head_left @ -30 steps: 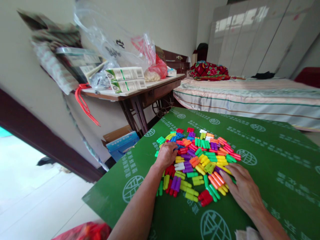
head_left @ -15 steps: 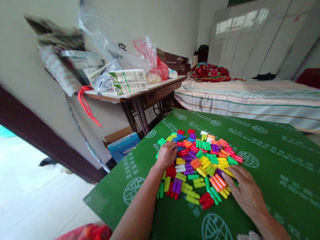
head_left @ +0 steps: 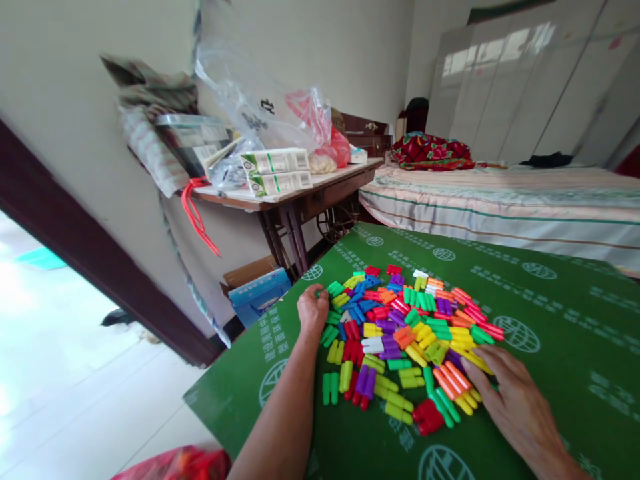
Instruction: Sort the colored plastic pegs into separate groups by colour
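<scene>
A pile of plastic bullet-shaped building blocks [head_left: 395, 333] in red, green, yellow, purple, orange, blue and white spreads over the green table [head_left: 565, 360]. At the pile's left edge is my left hand [head_left: 312, 309], its fingers curled in beside a green block [head_left: 335, 289]; whatever may be inside them is hidden. My right hand [head_left: 517, 400] lies low over the right edge, thumb and fingers apart. Its fingertips touch or nearly touch a long yellow block [head_left: 477, 361], and its thumb is close to the orange blocks [head_left: 453, 379].
Behind on the left, a sewing-machine table [head_left: 320, 190] holds cartons [head_left: 277, 172] and plastic bags [head_left: 260, 110]. A blue box [head_left: 260, 293] stands on the floor below it. A bed [head_left: 500, 197] is at the back right. A red bag [head_left: 175, 465] lies at the lower left.
My left hand has moved left from the blue and red blocks to the pile's outer edge, uncovering blocks there. My right hand stays by the yellow block. The view has shifted slightly.
</scene>
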Available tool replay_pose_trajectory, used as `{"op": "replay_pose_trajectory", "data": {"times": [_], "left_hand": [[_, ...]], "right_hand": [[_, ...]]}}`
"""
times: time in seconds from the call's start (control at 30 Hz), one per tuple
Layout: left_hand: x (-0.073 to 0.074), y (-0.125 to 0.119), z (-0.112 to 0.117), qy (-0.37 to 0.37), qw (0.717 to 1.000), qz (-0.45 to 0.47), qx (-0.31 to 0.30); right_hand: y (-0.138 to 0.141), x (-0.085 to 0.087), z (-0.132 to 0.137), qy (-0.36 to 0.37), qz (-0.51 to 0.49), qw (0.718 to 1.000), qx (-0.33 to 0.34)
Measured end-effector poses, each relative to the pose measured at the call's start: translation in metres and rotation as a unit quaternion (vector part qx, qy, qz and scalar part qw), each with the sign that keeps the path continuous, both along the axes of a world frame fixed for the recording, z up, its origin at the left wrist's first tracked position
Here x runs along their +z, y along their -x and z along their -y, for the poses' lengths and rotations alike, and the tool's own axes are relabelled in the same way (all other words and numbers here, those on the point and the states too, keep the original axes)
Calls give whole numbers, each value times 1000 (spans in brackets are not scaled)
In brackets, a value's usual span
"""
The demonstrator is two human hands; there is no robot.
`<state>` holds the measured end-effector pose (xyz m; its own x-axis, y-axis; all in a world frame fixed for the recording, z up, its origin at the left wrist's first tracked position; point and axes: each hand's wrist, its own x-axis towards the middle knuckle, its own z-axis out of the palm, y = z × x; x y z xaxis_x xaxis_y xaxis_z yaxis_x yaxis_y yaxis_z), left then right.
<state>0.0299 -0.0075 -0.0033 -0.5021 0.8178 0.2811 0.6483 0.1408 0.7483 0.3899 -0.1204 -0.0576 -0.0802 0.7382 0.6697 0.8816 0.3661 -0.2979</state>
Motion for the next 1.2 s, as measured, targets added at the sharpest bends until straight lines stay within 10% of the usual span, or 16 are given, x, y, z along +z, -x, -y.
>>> {"op": "replay_pose_trajectory", "data": {"times": [1.2], "left_hand": [[4, -22, 5, 67, 976, -134, -157]], "right_hand": [[0, 4, 2, 27, -18, 999, -2]]}}
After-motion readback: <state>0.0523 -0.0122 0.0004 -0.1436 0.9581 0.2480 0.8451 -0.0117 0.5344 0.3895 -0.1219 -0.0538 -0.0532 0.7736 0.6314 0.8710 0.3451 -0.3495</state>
